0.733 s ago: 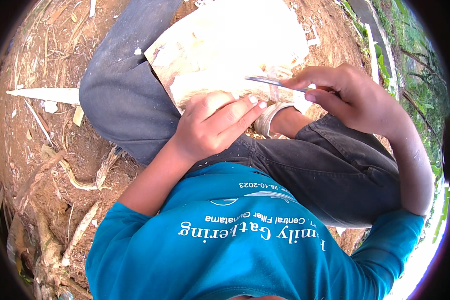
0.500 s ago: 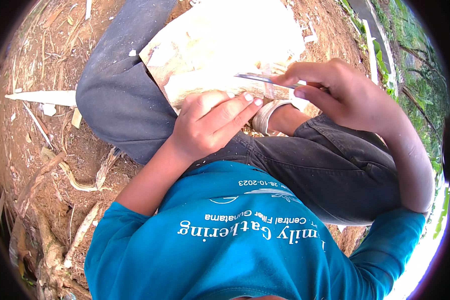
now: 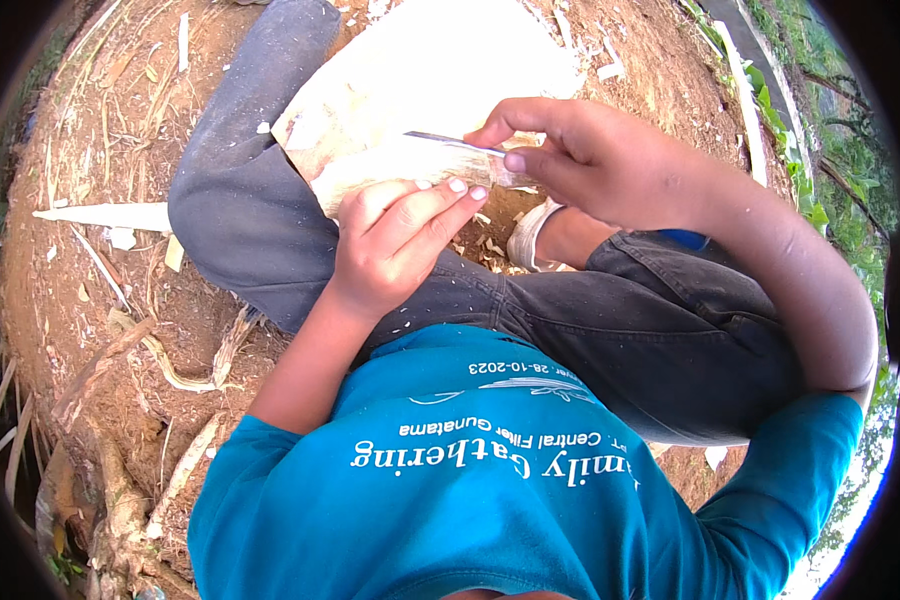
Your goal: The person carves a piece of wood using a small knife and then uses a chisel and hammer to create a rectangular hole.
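A pale piece of wood (image 3: pixel 370 168) lies across the near edge of a large pale slab (image 3: pixel 440 70), which is washed out by glare. My left hand (image 3: pixel 390 240) is closed on the near side of the wood, its fingertips pressed along the edge and its thumb hidden. From the right, my right hand (image 3: pixel 600 165) pinches a knife between thumb and forefinger. The thin, narrow blade (image 3: pixel 445 138) points left, low over the wood; glare hides whether it touches. The knife's handle end is covered by my hand.
My dark-trousered legs (image 3: pixel 250 190) flank the slab, with a light shoe (image 3: pixel 532 238) just beyond the wood. Wood shavings, a pointed pale stake (image 3: pixel 110 215) and exposed roots (image 3: pixel 115 480) lie on brown soil. Green plants (image 3: pixel 805 190) line the right side.
My right hand and the knife have moved left along the wood. My left hand stays on the wood, shifting slightly left in view along with the slab.
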{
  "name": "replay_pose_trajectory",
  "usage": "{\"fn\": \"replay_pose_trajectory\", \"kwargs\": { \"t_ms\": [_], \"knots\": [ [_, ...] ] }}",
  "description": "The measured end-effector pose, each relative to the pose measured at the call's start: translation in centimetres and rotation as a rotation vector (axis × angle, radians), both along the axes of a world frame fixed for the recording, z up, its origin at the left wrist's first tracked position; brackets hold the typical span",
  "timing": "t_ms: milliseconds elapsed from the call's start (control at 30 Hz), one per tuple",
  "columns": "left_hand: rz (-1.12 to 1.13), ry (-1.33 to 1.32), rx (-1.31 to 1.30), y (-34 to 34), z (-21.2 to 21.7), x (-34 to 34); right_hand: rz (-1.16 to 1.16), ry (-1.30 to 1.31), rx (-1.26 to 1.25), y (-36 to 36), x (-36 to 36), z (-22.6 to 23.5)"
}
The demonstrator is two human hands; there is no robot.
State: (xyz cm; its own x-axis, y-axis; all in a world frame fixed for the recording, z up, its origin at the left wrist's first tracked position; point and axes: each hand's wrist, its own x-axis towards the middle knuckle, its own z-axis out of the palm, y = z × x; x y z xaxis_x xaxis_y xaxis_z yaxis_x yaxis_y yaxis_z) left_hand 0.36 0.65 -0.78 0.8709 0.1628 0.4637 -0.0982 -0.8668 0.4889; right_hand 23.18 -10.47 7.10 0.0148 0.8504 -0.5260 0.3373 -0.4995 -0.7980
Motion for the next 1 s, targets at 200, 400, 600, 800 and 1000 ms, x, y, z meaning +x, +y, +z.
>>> {"fn": "replay_pose_trajectory", "kwargs": {
  "t_ms": [200,400,600,800,1000],
  "knots": [
    [-0.004,0.034,0.008,0.2,0.3,-0.2,0.154,-0.097,-0.144,-0.1,3.0,3.3],
    [-0.024,0.003,-0.063,0.4,0.7,0.1,0.225,-0.141,-0.008,-0.3,2.4,2.9],
    [-0.044,-0.032,-0.112,0.4,0.4,0.3,0.182,-0.198,0.033,-0.7,0.8,2.9],
    [-0.041,-0.034,-0.096,0.5,0.5,0.5,0.123,-0.170,0.059,-1.3,-0.1,2.5],
    [-0.015,-0.004,-0.077,0.6,0.9,0.4,0.027,-0.062,-0.077,-1.0,-0.8,2.6]
  ]
}}
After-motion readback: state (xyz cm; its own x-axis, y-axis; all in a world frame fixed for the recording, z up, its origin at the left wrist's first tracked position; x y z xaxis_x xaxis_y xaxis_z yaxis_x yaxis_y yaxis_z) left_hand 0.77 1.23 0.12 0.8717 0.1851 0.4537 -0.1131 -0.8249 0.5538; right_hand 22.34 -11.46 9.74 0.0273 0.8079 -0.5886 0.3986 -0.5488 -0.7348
